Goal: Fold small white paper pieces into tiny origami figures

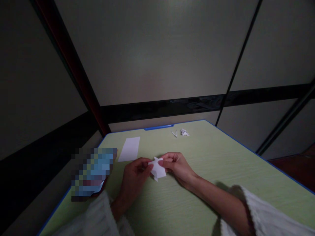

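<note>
Left hand (135, 173) and right hand (180, 167) each pinch, thumb against curled fingers, the small white folded-paper piece with pointed corners (159, 171), which sits between them above the pale green wood-grain tabletop with blue edging (204, 154). The left takes the near-side edge on its own side; the right has its thumb laid over the upper corner opposite. Whether the underside touches the table cannot be told from this angle.

Being paper, the piece should weigh next to nothing and slip little under dry skin. Layered parts ought to feel springy and rather stiff, single flaps soft and easily bent (the little tip poking out at the bottom looks the most easily crumpled). Hold is best taken flat on the doubled areas near the edges, with light thumb pressure; tugging a lone point could tear it or spoil a crease.

Beyond the left hand lies a plain white rectangular paper sheet (129, 149), flat; farther back, a small crumpled-looking white folded-paper shape (184, 132).
</note>
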Action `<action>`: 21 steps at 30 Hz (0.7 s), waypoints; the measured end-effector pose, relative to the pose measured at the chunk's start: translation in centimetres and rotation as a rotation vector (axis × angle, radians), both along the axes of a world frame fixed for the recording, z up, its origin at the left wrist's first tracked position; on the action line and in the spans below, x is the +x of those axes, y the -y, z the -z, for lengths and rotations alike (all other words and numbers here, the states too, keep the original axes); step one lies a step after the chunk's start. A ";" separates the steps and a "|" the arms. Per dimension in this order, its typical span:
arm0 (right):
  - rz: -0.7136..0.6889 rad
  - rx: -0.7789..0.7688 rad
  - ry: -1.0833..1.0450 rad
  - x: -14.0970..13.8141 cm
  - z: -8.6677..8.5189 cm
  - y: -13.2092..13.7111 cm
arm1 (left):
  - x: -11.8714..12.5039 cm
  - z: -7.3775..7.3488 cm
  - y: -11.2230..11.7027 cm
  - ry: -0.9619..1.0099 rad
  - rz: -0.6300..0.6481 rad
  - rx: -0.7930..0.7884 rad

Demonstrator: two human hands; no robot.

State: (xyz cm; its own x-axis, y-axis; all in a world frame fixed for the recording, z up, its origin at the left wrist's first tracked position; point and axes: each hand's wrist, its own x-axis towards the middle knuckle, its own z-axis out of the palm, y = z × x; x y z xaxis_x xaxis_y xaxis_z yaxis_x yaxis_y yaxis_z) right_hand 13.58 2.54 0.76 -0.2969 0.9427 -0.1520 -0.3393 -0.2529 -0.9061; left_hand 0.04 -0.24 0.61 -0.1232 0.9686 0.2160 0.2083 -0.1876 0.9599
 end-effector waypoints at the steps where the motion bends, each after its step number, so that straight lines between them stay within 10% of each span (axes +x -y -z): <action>1: -0.008 0.000 -0.005 0.0 0.0 0.0 | 0.0 0.0 0.0 -0.016 -0.009 0.008; 21: -0.027 0.015 -0.048 0.2 -0.5 0.1 | -0.1 -0.4 0.6 -0.195 0.037 0.184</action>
